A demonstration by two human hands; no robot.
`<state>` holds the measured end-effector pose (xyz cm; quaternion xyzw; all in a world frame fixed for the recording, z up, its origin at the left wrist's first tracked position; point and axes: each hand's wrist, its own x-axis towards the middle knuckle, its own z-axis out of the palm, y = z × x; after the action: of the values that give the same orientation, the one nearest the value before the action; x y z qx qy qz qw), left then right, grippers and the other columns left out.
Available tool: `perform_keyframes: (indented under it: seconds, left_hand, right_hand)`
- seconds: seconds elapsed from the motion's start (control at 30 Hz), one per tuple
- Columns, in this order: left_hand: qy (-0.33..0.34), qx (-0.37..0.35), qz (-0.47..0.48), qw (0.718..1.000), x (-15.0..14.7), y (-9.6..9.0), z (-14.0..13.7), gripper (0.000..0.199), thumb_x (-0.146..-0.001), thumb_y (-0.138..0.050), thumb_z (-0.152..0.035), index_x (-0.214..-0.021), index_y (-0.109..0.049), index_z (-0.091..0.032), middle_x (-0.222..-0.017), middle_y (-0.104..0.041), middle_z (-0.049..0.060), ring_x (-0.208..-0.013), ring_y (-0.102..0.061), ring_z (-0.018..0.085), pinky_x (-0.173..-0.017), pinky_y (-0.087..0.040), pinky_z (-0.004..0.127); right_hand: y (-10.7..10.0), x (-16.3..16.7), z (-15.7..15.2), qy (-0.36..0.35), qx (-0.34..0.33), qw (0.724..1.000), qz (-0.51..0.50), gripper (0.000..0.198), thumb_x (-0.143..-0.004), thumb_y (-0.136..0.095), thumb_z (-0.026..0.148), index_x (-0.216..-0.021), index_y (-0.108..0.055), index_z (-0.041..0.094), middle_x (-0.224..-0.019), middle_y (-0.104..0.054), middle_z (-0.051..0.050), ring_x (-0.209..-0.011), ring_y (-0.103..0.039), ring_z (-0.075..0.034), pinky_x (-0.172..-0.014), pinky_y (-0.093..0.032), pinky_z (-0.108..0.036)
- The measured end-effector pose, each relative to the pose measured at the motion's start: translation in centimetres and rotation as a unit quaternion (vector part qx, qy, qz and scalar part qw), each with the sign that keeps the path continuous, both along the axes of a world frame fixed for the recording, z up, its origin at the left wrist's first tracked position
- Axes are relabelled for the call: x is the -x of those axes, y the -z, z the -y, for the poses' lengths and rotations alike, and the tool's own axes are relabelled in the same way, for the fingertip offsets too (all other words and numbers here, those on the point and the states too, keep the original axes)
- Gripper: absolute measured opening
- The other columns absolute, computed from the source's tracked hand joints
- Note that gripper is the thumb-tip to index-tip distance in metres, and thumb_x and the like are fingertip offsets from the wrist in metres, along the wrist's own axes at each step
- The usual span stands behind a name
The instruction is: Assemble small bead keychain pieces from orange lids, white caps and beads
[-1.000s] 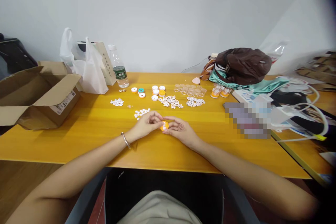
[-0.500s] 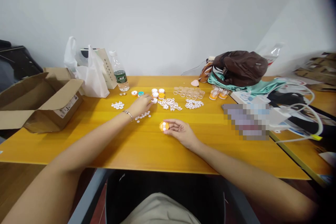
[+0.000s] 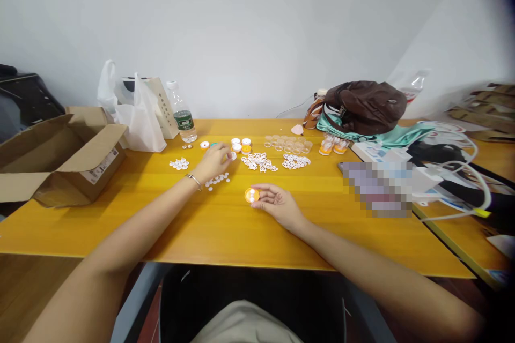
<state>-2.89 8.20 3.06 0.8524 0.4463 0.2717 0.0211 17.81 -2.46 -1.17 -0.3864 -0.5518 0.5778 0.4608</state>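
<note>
Right hand (image 3: 279, 206) is pinching an orange round piece (image 3: 250, 196) over the table (image 3: 193, 230), before the person; left hand (image 3: 213, 165) is pinching a white disc (image 3: 233, 156) near white-topped caps (image 3: 236, 148), while white cutouts (image 3: 259, 162) are lying rightward.

Passable over bare surface (image 3: 241, 238) at 6 o'clock from orange piece (image 3: 249, 197); blocked at 3 by right grip (image 3: 281, 207), 10 by white discs (image 3: 219, 178), 12 by lattice pieces (image 3: 259, 162).
</note>
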Motion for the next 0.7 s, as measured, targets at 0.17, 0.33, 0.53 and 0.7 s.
perform_keyframes:
  seconds: [0.17,0.33,0.53,0.7]
  left_hand:
    - [0.104,0.242,0.240,0.934,0.7,-1.5,4.0,0.019,-0.076,-0.053,-0.034,-0.077,-0.050,-0.015,-0.081,-0.057,0.004,-0.080,-0.055,0.015,-0.072,-0.044,0.028]
    - [0.217,0.431,0.436,0.760,0.4,-1.6,7.2,0.033,-0.077,-0.055,-0.036,-0.105,-0.046,-0.020,-0.098,-0.060,0.009,-0.086,-0.059,0.015,-0.076,-0.046,0.028]
    - [0.254,0.433,0.425,0.753,-0.3,-1.4,7.8,0.037,-0.076,-0.059,-0.029,-0.110,-0.050,-0.020,-0.104,-0.060,0.010,-0.098,-0.057,0.019,-0.085,-0.045,0.032]
    - [0.238,0.352,0.370,0.826,-0.9,-0.9,7.6,0.035,-0.075,-0.060,-0.019,-0.109,-0.052,-0.019,-0.107,-0.058,0.007,-0.094,-0.056,0.013,-0.085,-0.045,0.028]
  right_hand:
    - [-0.5,-0.1,0.1,0.003,-0.002,1.000,0.000,0.042,-0.056,-0.074,0.025,-0.094,-0.060,0.019,-0.074,-0.065,0.000,-0.065,-0.061,-0.011,-0.072,-0.050,-0.027]
    - [-1.2,-0.3,0.4,0.007,-0.005,1.000,-0.011,0.041,-0.057,-0.073,0.026,-0.095,-0.060,0.020,-0.076,-0.066,0.000,-0.068,-0.062,-0.012,-0.074,-0.050,-0.029]
    - [-2.0,-0.4,1.0,0.024,-0.019,0.999,-0.010,0.040,-0.057,-0.073,0.026,-0.095,-0.060,0.020,-0.075,-0.066,0.000,-0.069,-0.062,-0.013,-0.076,-0.050,-0.030]
    - [-1.8,-0.4,0.8,0.046,-0.029,0.999,0.003,0.039,-0.058,-0.073,0.025,-0.094,-0.059,0.020,-0.076,-0.066,0.000,-0.070,-0.062,-0.013,-0.078,-0.049,-0.031]
